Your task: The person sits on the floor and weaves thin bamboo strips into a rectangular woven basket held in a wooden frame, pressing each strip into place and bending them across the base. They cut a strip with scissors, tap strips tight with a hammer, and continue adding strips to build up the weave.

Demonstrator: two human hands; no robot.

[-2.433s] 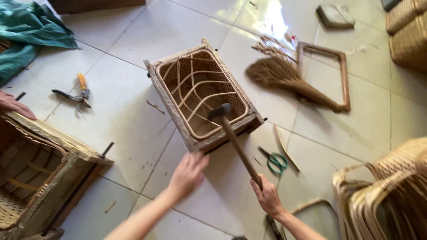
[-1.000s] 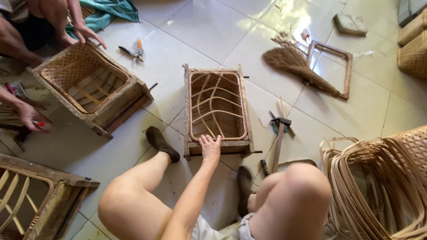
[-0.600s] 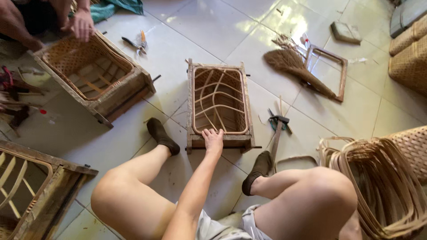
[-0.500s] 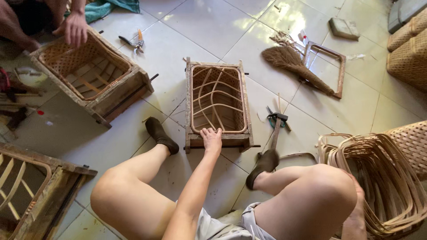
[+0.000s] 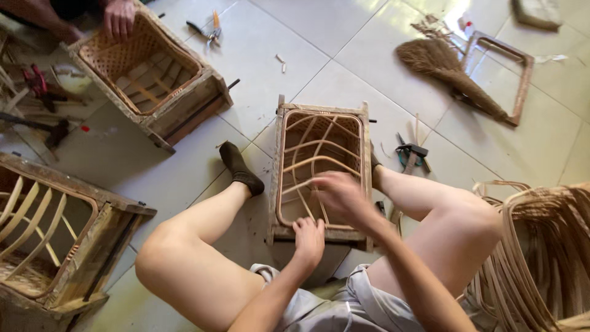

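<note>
A wooden box frame [image 5: 278, 172] with bent rattan ribs inside lies on the tiled floor between my legs. My left hand [image 5: 309, 238] rests flat on its near edge, fingers apart. My right hand [image 5: 342, 194] hovers over the ribs inside the frame, blurred by motion, so its grip is unclear. A hammer [image 5: 410, 152] and green-handled scissors lie just right of the frame, beside my right foot.
Another person's hand [image 5: 119, 17] rests on a woven box frame [image 5: 184, 104] at upper left. A third frame [image 5: 98, 246] stands at lower left. A broom [image 5: 448, 67] and a flat wooden frame [image 5: 522, 80] lie upper right. Rattan strips [image 5: 541, 258] pile at right.
My right hand has come into view over the frame's ribs. My legs have drawn in around the frame, and the view has moved closer. My left hand stays on the near edge.
</note>
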